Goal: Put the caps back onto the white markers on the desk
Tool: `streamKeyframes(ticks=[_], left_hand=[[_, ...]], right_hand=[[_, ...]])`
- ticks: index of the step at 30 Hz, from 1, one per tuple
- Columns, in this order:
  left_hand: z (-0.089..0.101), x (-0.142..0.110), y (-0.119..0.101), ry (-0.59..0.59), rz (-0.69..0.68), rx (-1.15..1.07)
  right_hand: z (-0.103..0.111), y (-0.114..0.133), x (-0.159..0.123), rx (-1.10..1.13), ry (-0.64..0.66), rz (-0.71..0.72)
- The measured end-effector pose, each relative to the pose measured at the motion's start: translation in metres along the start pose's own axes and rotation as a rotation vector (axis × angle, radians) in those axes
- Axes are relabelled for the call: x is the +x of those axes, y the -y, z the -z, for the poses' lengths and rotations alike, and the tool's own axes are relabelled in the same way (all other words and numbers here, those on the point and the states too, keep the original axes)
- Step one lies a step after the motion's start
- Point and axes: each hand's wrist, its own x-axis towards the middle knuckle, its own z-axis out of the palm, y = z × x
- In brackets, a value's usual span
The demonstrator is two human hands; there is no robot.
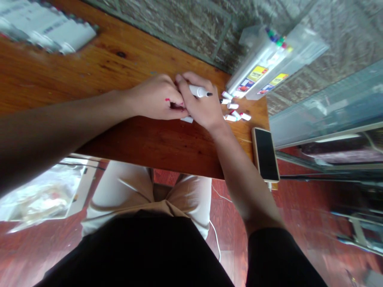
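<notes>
My two hands meet over the wooden table. My right hand (206, 105) is closed around a white marker (197, 91), whose black end points right between the thumb and fingers. Curled up against it, my left hand (158, 97) has red marks near the thumb; whatever its fingers hold is hidden. A small white piece (187, 119) shows below the touching fingers, and I cannot tell whether it belongs to a marker. Just right of my right hand lie several loose marker caps (232, 106), mostly white, some with red or black ends.
Clear plastic marker cases (254, 67) with yellow labels stand against the brick wall at the table's right end. A phone (265, 154) lies at the right edge. Many white markers (60, 30) lie in a row at the far left of the wooden table (143, 137).
</notes>
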Motion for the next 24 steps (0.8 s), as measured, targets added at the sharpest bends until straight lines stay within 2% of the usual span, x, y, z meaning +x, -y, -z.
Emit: streamKeyframes(ticks=[9,24], left_hand=[[0.0056,0.0010,-0.0047,0.001,-0.110,0.042],[0.0037,0.0001,-0.0030,-0.056,-0.105,0.045]], right_hand=[[-0.0007,-0.0002,-0.0005,-0.026,-0.019,-0.008],[-0.0023,-0.0015,-0.0004,-0.028,0.002,-0.016]])
